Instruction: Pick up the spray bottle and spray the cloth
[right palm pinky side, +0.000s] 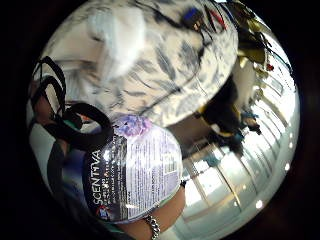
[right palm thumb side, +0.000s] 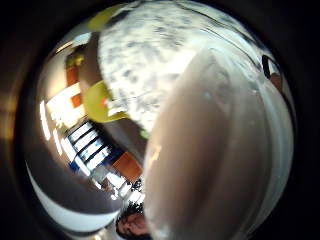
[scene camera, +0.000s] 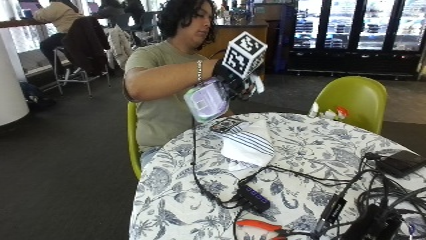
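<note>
Gloved right hand (scene camera: 233, 80) has the spray bottle (scene camera: 208, 100) lifted clear of the table, up in front of the person's chest. Fingers look wrapped round the neck and trigger end, though the marker cube hides most of them in the outside view, so how the index finger sits on the trigger I can't tell. Bottle is tipped – its base swings toward the camera and down, the head tucked up under the hand. In the little finger side palm view the label (right palm pinky side: 132, 175) fills the space next to the palm, consistent with a close hold.

The cloth (scene camera: 247, 142) lies flat on the patterned tablecloth (scene camera: 313, 150), below and a bit in front of the bottle, not touching it.

Risks from here, as I read it:
- nozzle direction isn't visible; if it points toward the person or sideways, the spray misses the cloth
- bottle is tilted a lot – the dip tube may draw air and the trigger gives nothing
- black cables (scene camera: 200, 170) run just beside the cloth, with a small black hub (scene camera: 253, 198) nearer the camera – overspray could wet them
- squeezing the trigger with the bottle hanging from the neck could let it swing or slip

Judged stage: pickup done, aiming and spraying still to do
</note>
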